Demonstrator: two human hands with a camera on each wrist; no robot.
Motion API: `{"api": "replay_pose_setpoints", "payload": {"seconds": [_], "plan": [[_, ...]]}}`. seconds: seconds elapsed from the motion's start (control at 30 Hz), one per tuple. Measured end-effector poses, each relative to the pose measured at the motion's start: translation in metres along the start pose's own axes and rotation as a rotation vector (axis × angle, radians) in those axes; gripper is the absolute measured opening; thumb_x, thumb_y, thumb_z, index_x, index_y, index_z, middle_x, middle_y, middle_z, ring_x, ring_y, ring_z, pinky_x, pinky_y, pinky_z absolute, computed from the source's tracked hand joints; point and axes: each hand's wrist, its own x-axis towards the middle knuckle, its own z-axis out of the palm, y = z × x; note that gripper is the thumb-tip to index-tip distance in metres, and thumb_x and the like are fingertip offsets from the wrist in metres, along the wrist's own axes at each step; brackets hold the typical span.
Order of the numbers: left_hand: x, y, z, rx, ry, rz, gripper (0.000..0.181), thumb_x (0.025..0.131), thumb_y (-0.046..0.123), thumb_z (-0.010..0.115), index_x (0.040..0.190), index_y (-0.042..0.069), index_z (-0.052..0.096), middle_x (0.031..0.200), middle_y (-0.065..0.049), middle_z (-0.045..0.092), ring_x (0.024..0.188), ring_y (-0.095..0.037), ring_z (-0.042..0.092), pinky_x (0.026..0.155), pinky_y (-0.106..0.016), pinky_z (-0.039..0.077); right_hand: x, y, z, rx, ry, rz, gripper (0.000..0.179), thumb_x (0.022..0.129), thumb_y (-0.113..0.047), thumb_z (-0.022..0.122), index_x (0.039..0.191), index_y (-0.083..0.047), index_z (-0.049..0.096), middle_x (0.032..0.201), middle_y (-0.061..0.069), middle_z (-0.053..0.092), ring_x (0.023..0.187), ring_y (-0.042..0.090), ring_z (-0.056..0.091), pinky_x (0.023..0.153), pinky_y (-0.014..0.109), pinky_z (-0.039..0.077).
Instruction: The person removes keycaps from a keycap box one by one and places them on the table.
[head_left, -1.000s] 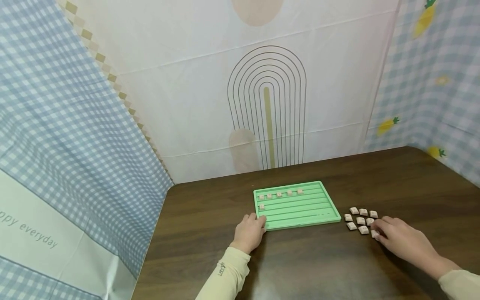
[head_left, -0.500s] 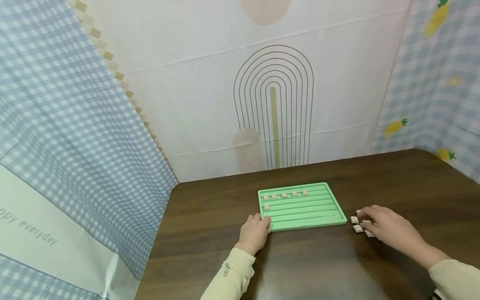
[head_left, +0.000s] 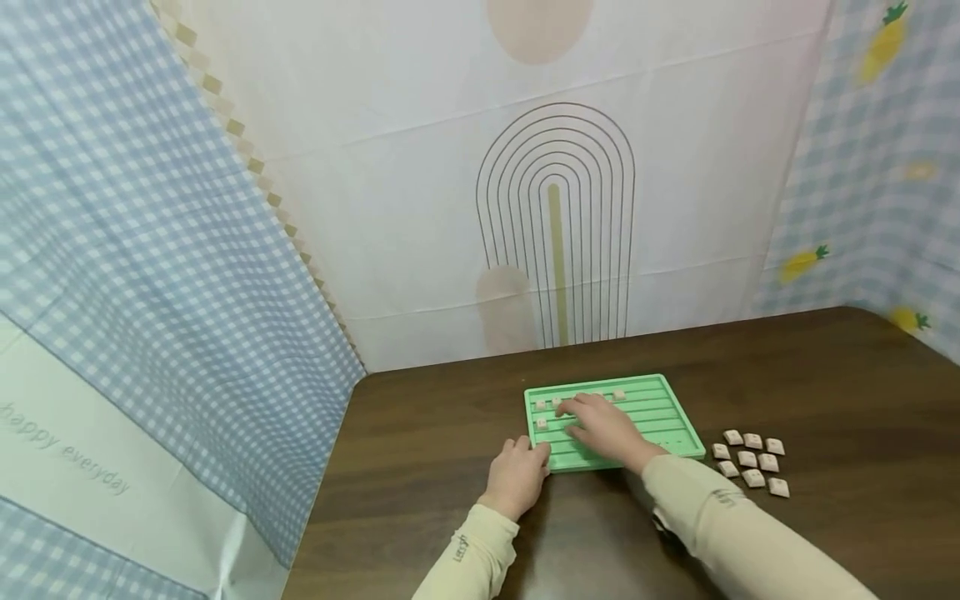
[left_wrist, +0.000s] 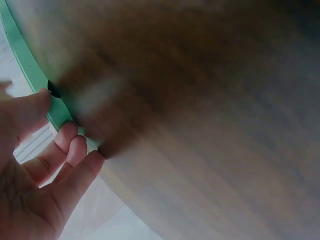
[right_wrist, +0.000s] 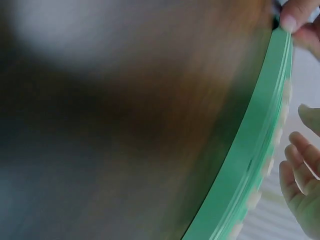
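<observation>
A light green tray (head_left: 671,433) with raised rows lies on the table. Small beige keycaps sit in its far row, and one keycap (head_left: 542,423) is at the left of the second row. My left hand (head_left: 516,477) grips the tray's near left corner; in the left wrist view, thumb and fingers (left_wrist: 67,132) are on the green edge. My right hand (head_left: 606,429) is over the tray's left half, hiding part of the rows. Thumb and fingertips stand apart in the right wrist view, with no keycap visible between them. Several loose keycaps (head_left: 747,458) lie right of the tray.
The brown wooden table (head_left: 420,450) extends around the tray. A white patterned cloth (head_left: 405,208) hangs behind it, with blue checked cloth (head_left: 247,333) on the left and more with pineapples on the right.
My right hand has moved left from the loose keycaps to above the tray. My left hand keeps its grip on the tray corner. The head view has shifted slightly.
</observation>
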Motion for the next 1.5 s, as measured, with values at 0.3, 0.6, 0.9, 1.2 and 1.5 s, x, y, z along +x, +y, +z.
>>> {"api": "replay_pose_setpoints", "payload": {"seconds": [0.3, 0.6, 0.9, 1.2, 1.5], "plan": [[0.006, 0.013, 0.007, 0.035, 0.004, 0.027, 0.014, 0.084, 0.030, 0.066, 0.091, 0.020, 0.059, 0.088, -0.004, 0.059, 0.073, -0.019, 0.053, 0.054, -0.026, 0.047, 0.018, -0.015, 0.023, -0.126, -0.033, 0.097, 0.016, 0.088, -0.017, 0.061, 0.101, -0.009, 0.064, 0.098, 0.007, 0.063, 0.090, 0.026, 0.059, 0.074, 0.039, 0.051], [0.006, 0.015, 0.006, 0.041, 0.023, 0.038, 0.014, 0.084, 0.030, 0.066, 0.092, 0.020, 0.059, 0.087, -0.004, 0.059, 0.072, -0.019, 0.053, 0.053, -0.026, 0.047, 0.018, -0.014, 0.026, -0.173, -0.001, 0.098, 0.008, 0.088, -0.019, 0.061, 0.089, -0.011, 0.063, 0.088, 0.004, 0.062, 0.081, 0.022, 0.056, 0.068, 0.036, 0.050], [0.004, 0.015, 0.010, 0.011, 0.016, 0.025, 0.013, 0.084, 0.027, 0.066, 0.090, 0.019, 0.058, 0.088, -0.005, 0.059, 0.072, -0.020, 0.053, 0.053, -0.027, 0.047, 0.011, -0.014, 0.015, -0.092, -0.009, 0.097, 0.012, 0.088, -0.018, 0.062, 0.096, -0.010, 0.065, 0.093, 0.004, 0.063, 0.088, 0.024, 0.058, 0.074, 0.038, 0.050], [0.000, 0.006, 0.010, -0.009, 0.029, 0.016, 0.013, 0.085, 0.025, 0.065, 0.084, 0.017, 0.055, 0.082, -0.005, 0.057, 0.067, -0.018, 0.049, 0.052, -0.026, 0.044, -0.038, 0.019, -0.030, -0.137, 0.092, -0.018, 0.012, 0.082, -0.018, 0.068, 0.093, -0.013, 0.064, 0.093, 0.002, 0.066, 0.090, 0.022, 0.059, 0.071, 0.037, 0.050], [0.001, 0.000, 0.004, 0.008, 0.035, 0.022, 0.012, 0.084, 0.025, 0.066, 0.085, 0.017, 0.057, 0.080, -0.004, 0.057, 0.066, -0.017, 0.048, 0.054, -0.025, 0.045, -0.116, 0.073, -0.068, -0.254, 0.113, -0.023, 0.014, 0.075, -0.018, 0.074, 0.086, -0.020, 0.064, 0.081, -0.010, 0.060, 0.071, 0.009, 0.049, 0.059, 0.027, 0.041]]}}
